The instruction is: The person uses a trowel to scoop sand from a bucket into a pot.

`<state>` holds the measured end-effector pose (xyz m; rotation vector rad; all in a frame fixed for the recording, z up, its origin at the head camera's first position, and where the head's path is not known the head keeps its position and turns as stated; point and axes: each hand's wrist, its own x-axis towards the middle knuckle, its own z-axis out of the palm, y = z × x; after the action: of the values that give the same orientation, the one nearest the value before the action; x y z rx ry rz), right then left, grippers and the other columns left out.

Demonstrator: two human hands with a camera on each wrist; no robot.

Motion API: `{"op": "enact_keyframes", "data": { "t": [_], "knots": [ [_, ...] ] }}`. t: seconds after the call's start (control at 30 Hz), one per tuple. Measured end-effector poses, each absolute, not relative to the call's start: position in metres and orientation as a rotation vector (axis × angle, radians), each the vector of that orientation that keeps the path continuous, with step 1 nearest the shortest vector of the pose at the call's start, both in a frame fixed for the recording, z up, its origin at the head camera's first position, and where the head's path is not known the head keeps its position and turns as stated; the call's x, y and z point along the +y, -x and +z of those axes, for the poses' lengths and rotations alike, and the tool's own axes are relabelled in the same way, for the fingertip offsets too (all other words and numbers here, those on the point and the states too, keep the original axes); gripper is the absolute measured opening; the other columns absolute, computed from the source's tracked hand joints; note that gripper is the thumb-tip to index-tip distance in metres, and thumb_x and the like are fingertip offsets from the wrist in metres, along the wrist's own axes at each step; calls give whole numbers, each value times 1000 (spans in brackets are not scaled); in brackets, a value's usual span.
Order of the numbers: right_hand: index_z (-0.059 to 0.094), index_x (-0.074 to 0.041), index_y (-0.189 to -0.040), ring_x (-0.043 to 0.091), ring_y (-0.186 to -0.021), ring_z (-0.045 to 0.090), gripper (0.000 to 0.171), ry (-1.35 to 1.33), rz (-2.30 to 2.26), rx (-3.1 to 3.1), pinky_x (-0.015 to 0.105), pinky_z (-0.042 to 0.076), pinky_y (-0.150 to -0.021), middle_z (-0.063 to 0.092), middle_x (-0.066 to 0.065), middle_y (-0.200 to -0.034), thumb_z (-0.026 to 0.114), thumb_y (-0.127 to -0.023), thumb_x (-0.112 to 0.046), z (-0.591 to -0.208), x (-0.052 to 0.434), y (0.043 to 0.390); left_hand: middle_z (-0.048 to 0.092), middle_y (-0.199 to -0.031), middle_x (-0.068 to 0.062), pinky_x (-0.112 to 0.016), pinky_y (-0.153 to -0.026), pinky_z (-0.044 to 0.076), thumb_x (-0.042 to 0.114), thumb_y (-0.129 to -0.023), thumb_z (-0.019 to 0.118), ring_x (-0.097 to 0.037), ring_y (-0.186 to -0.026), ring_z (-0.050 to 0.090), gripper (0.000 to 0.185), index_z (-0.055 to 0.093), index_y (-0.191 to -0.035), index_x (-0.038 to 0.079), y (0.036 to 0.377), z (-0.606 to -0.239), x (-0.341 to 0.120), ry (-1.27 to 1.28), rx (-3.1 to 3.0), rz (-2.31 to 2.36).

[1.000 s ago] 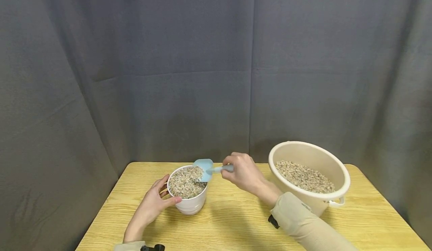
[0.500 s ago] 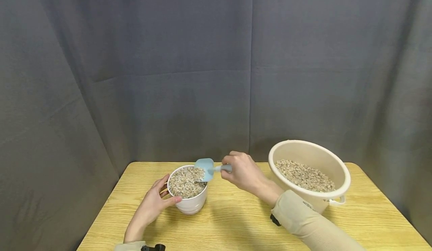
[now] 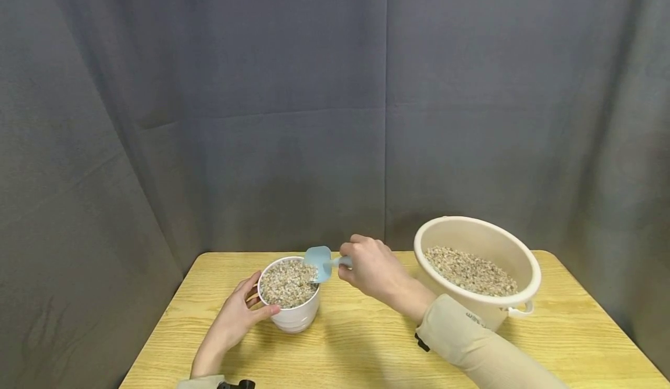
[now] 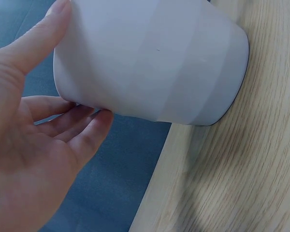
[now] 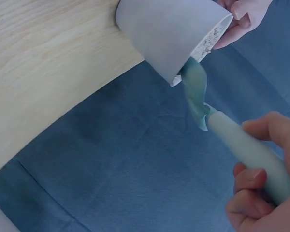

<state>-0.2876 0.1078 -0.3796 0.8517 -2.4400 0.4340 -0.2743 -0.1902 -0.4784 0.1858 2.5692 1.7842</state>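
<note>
A white pot (image 3: 293, 313) full of fine gravel (image 3: 287, 283) stands on the wooden table (image 3: 366, 348). My left hand (image 3: 237, 316) cups the pot's left side, thumb and fingers curled round its wall (image 4: 150, 63). My right hand (image 3: 373, 270) grips the pale handle (image 5: 251, 154) of a small light-blue scoop (image 3: 318, 260). The scoop's blade (image 5: 195, 89) is tipped down at the pot's far right rim, touching the gravel. To the right stands a cream bucket (image 3: 473, 284) holding more gravel (image 3: 471, 272).
A grey-blue curtain (image 3: 335, 104) hangs behind and beside the table. The bucket has a small side handle (image 3: 520, 309) facing the table's right edge. Bare wood lies in front of the pot and bucket.
My right hand and the scoop have shifted slightly left, with the blade tipping a bit steeper over the pot's rim. The left hand and pot have stayed put.
</note>
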Motion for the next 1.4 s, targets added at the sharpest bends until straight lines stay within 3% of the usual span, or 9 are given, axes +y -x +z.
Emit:
{"op": "enact_keyframes", "data": {
  "t": [0.37,0.63,0.97,1.4],
  "knots": [
    [49,-18,-61,10,-49,35,26,-842,340,-2479,25,33,-39,37,-5,-61,69,-70,-5,-370,99,277,30,-151,-23,-41,-100,47,20,-79,84,-42,-131,43,97,25,-152,-2,273,-479,-191,-188,2567,1790],
    [68,-9,-75,13,-47,43,7,-894,188,-2470,28,38,-36,50,1,-66,70,-73,-3,-359,83,264,30,-151,-23,-41,-100,47,21,-79,84,-42,-132,41,97,24,-152,-3,272,-479,-192,-194,2573,1776],
    [71,-8,-77,17,-50,56,9,-917,-41,-2284,29,47,-37,53,4,-67,74,-72,-3,-362,75,257,30,-151,-24,-42,-101,46,23,-80,83,-42,-132,41,97,24,-152,-3,272,-479,-191,-193,2590,1754],
    [71,-7,-80,16,-52,52,13,-917,-112,-2196,28,48,-39,52,5,-71,67,-78,5,-359,76,253,32,-150,-25,-41,-100,46,19,-81,83,-42,-131,43,95,24,-152,-3,274,-480,-190,-233,2574,1790]
  ]
}}
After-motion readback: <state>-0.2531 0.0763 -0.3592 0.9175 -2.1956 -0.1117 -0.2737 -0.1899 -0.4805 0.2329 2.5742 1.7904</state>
